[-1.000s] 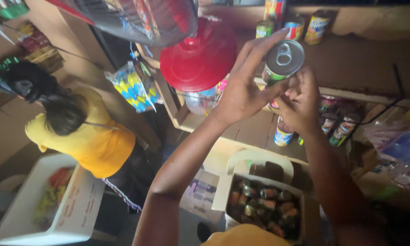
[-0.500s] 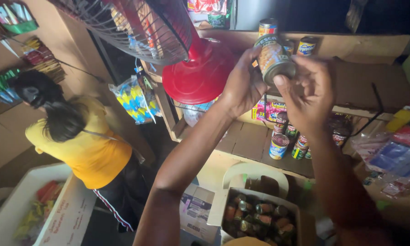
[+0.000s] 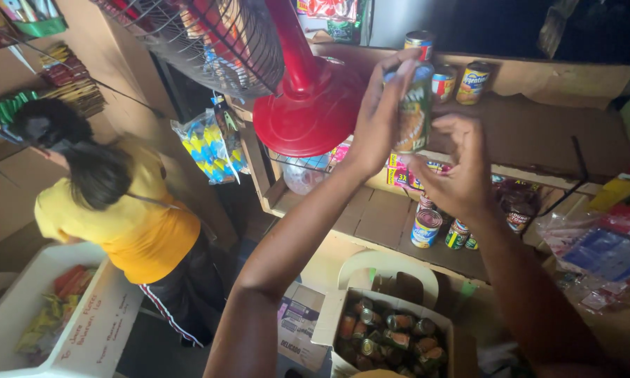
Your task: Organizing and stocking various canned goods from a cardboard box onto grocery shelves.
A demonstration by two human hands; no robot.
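Observation:
My left hand (image 3: 379,115) is raised and wrapped around a tall tin can (image 3: 414,112) with a green and orange label, held upright in front of the upper wooden shelf (image 3: 539,126). My right hand (image 3: 455,168) hovers just below and to the right of the can, fingers spread, not clearly touching it. Three similar cans (image 3: 453,78) stand on the upper shelf behind. More cans (image 3: 427,227) sit on the lower shelf. Below, an open cardboard box (image 3: 388,339) holds several cans.
A red fan (image 3: 308,105) with a wire cage hangs over the shelf's left end. A person in a yellow shirt (image 3: 129,224) bends at the left beside a white box (image 3: 63,329) of packets. Plastic-wrapped goods (image 3: 609,238) lie at right.
My left hand has lifted the can higher and turned it from end-on to upright, closer to the upper shelf. My right hand has come off the can and dropped slightly below it.

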